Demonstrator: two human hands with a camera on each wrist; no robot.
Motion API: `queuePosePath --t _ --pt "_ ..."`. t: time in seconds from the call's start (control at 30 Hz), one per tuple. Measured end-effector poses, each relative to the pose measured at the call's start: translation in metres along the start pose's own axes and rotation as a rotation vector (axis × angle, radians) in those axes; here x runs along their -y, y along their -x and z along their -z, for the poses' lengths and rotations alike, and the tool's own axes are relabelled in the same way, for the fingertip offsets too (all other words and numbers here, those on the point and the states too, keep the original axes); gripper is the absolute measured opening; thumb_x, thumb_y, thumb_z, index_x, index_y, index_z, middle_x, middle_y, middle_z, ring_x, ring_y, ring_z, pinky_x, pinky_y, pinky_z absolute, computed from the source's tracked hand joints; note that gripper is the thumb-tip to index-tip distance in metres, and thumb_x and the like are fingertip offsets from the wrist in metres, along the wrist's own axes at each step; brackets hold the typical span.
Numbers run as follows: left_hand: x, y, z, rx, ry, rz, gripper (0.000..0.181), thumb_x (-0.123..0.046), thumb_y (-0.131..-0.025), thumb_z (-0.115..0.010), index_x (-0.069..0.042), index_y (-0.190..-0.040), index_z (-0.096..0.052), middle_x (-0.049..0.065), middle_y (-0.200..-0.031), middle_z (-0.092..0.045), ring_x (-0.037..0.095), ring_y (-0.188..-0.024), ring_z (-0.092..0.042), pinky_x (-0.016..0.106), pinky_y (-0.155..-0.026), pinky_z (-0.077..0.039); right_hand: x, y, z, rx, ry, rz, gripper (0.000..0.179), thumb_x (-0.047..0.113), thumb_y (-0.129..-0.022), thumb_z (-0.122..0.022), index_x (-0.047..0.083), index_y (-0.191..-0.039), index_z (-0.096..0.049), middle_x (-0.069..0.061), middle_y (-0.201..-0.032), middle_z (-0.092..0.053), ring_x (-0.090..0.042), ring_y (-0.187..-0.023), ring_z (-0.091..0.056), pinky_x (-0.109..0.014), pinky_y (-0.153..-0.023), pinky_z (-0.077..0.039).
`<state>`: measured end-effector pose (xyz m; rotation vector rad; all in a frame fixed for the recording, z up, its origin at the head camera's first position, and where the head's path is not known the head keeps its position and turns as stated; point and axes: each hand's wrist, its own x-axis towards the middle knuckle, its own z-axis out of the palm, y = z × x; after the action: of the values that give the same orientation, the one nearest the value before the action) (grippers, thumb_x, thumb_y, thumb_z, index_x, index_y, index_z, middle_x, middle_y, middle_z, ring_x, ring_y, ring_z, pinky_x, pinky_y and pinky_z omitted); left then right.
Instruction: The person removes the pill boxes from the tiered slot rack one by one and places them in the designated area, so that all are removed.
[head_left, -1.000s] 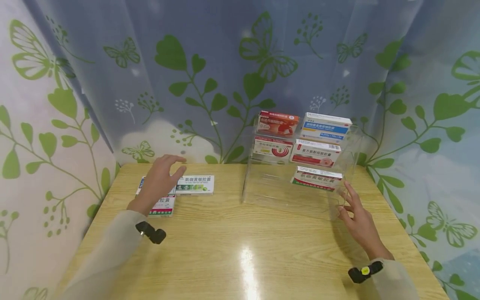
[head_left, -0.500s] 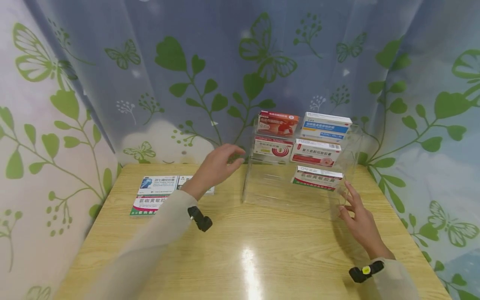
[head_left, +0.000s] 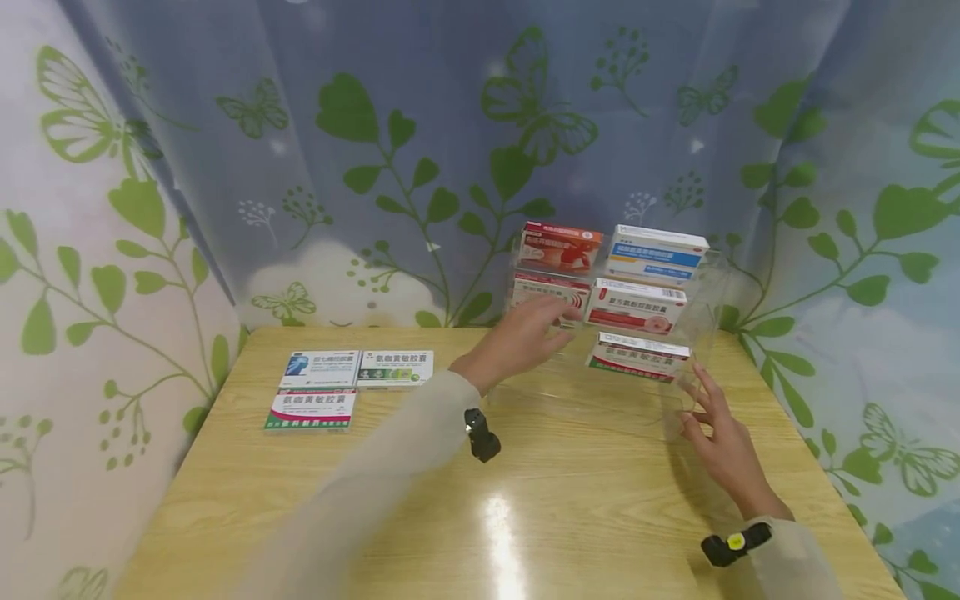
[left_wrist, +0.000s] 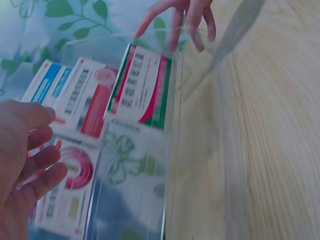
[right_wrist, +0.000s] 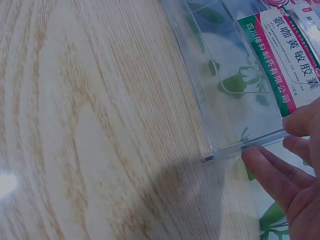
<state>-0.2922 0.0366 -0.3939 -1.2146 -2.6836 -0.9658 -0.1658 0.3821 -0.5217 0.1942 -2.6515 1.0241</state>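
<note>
A clear tiered display rack point(head_left: 585, 402) stands on the table with several medicine boxes in it. My left hand point(head_left: 519, 340) is in front of its left column, fingers loosely bent and holding nothing. It partly covers a red-and-white box point(left_wrist: 74, 170) in the middle tier. The lowest tier holds a green-edged white box point(right_wrist: 280, 57) on the right; its left place shows bare plastic in the left wrist view. My right hand point(head_left: 722, 450) pinches the rack's right side wall near the bottom, beside that box.
Three boxes lie flat at the table's left: a blue-and-white box point(head_left: 321, 368), a white-and-green box point(head_left: 395, 367) and a pink-and-green box point(head_left: 311, 409). Higher in the rack are an orange-red box point(head_left: 558, 248), a blue-striped box point(head_left: 654, 254) and a white-and-red box point(head_left: 636, 307). A patterned curtain point(head_left: 420, 125) hangs behind.
My left hand has moved right, from above the flat boxes on the table to the front of the rack. The right hand has stayed at the rack's side; the boxes have not moved.
</note>
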Motion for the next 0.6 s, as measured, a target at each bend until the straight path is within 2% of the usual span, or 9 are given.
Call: queuePosePath --t 0.2,0.33,0.47,0.6 --pt "-0.016 -0.017 -0.022 0.060 -0.052 0.000 0.033 -0.025 -0.112 -0.065 -0.017 -0.144 -0.068 -0.001 -0.149 -0.065 0.020 -0.142 -0.059 0.036 -0.122 -0.048 0.000 0.001 0.000 -0.004 -0.016 0.024 0.083 0.003 -0.110 -0.061 0.024 -0.176 -0.016 -0.032 -0.159 -0.054 0.026 -0.103 -0.051 -0.004 -0.074 -0.053" --pt "-0.021 -0.026 -0.036 0.093 -0.108 -0.017 0.034 -0.027 -0.112 -0.065 -0.020 -0.145 -0.068 -0.003 -0.149 -0.064 0.017 -0.143 -0.057 0.032 -0.123 -0.047 0.001 0.002 0.000 -0.007 -0.004 0.023 0.082 0.003 -0.110 -0.062 0.023 -0.176 -0.017 -0.034 -0.157 -0.054 0.026 -0.102 -0.051 -0.003 -0.074 -0.052" --pt "-0.024 -0.030 -0.048 0.111 -0.169 -0.055 0.038 -0.026 -0.111 -0.066 -0.022 -0.149 -0.065 -0.002 -0.149 -0.064 0.016 -0.141 -0.057 0.029 -0.121 -0.047 0.002 0.002 0.000 -0.007 0.015 0.022 0.083 0.003 -0.110 -0.062 0.023 -0.176 -0.016 -0.034 -0.156 -0.055 0.025 -0.102 -0.051 -0.003 -0.074 -0.051" --pt "-0.025 -0.032 -0.056 0.118 -0.241 -0.086 0.042 -0.026 -0.111 -0.067 -0.023 -0.153 -0.062 -0.002 -0.156 -0.062 0.016 -0.147 -0.054 0.032 -0.130 -0.037 0.003 0.001 0.000 -0.011 0.015 0.026 0.083 0.001 -0.109 -0.062 0.023 -0.176 -0.017 -0.035 -0.156 -0.055 0.025 -0.102 -0.052 -0.003 -0.073 -0.052"
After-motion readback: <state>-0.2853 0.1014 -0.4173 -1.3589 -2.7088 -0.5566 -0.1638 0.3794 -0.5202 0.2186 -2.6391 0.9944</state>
